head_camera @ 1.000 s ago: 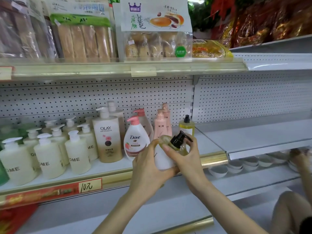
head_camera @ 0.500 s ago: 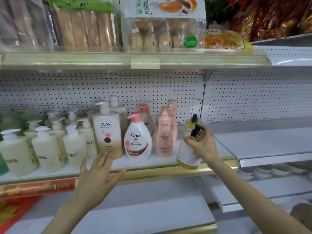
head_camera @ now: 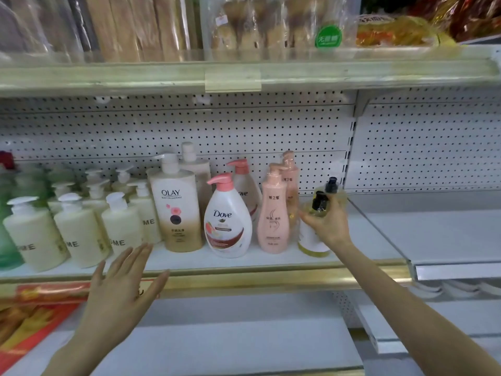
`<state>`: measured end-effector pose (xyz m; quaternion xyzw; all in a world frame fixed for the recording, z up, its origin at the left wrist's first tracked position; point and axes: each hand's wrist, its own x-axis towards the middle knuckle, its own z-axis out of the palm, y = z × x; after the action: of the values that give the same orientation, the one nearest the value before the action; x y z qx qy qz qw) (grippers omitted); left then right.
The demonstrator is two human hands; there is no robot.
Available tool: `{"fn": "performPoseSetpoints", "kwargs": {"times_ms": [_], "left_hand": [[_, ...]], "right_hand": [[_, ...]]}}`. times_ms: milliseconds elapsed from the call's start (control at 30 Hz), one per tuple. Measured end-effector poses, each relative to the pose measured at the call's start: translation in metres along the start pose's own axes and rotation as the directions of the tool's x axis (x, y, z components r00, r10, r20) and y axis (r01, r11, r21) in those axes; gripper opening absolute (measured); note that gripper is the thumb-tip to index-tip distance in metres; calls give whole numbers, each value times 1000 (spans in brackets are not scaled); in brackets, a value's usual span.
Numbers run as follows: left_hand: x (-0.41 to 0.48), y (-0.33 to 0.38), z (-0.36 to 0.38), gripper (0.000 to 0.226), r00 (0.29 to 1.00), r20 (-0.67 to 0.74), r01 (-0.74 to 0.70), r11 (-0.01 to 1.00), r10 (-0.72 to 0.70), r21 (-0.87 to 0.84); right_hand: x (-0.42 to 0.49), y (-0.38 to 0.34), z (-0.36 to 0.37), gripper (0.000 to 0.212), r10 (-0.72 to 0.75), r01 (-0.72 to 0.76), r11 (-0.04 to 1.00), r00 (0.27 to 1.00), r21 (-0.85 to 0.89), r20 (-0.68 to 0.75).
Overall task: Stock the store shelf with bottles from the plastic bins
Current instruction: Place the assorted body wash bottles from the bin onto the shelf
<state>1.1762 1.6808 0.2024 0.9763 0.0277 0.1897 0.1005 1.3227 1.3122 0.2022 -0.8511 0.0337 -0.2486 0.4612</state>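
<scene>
The clear bottle [head_camera: 311, 240] of yellowish liquid, with a white label and a black pump [head_camera: 319, 201], stands roughly upright at the right end of the row on the middle shelf [head_camera: 271, 260], just beside the front pink bottle [head_camera: 272, 215]. Its base is down at the shelf surface; whether it is fully set down cannot be told. The right hand [head_camera: 326, 225] has its grip clamped round the bottle's shoulder just below the pump, fingers curled over the top. Directly behind it a second black-pump bottle [head_camera: 331, 185] shows, mostly hidden by the hand.

Leftward along the shelf, another pink bottle [head_camera: 290, 180] stands behind the first. Next comes a white Dove bottle [head_camera: 227, 221] with a pink pump and a matching one [head_camera: 245, 185] behind it, then a tall Olay bottle [head_camera: 177, 210], cream at the top and gold at the base, with a beige one [head_camera: 193, 164] at its back. Further left are rows of cream pump bottles [head_camera: 35, 234], with green bottles [head_camera: 8, 240] at the edge.

The left hand [head_camera: 119, 286] hovers before the shelf's gold rim [head_camera: 271, 278], its grip apart, fingers straight and spread, holding nothing.

A white pegboard [head_camera: 244, 126] backs the shelf. The upper shelf [head_camera: 352, 74] carries clear packs of bread [head_camera: 260, 25]. To the right lies a grey shelf [head_camera: 447, 234], with stacked white bowls [head_camera: 455, 289] below it.
</scene>
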Motion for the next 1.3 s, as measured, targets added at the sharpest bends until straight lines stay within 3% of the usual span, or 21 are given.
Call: {"fn": "performPoseSetpoints", "kwargs": {"times_ms": [300, 500, 633, 700, 800, 967, 1167, 1300], "left_hand": [[4, 5, 16, 97, 999, -33, 37, 999, -38, -30], [9, -20, 18, 93, 997, -78, -4, 1000, 6, 23], [8, -60, 12, 89, 997, -69, -19, 997, 24, 78], [8, -82, 5, 90, 997, -72, -22, 996, 28, 83], [5, -113, -8, 96, 998, -59, -21, 995, 26, 95], [-4, -160, -24, 97, 998, -45, -50, 994, 54, 93], [-8, -208, -29, 92, 994, -22, -104, 988, 107, 111], [-21, -237, -10, 91, 996, 2, -86, 991, 86, 102]], "right_hand": [[-7, 1, 1, 86, -40, 40, 999, 999, -16, -15], [-15, -12, 2, 105, 149, -145, 981, 989, 129, -19], [-38, -26, 4, 98, 280, -260, 941, 958, 217, -67], [-57, -34, 7, 89, 253, -239, 963, 961, 125, -110], [-93, -49, 14, 78, 131, -162, 966, 979, -200, -158], [-154, -75, 33, 76, 69, -60, 804, 998, -591, -7], [-217, -91, 63, 74, 72, 17, 634, 994, -773, 82], [-250, -82, 80, 89, 112, 52, 557, 984, -829, 137]]}}
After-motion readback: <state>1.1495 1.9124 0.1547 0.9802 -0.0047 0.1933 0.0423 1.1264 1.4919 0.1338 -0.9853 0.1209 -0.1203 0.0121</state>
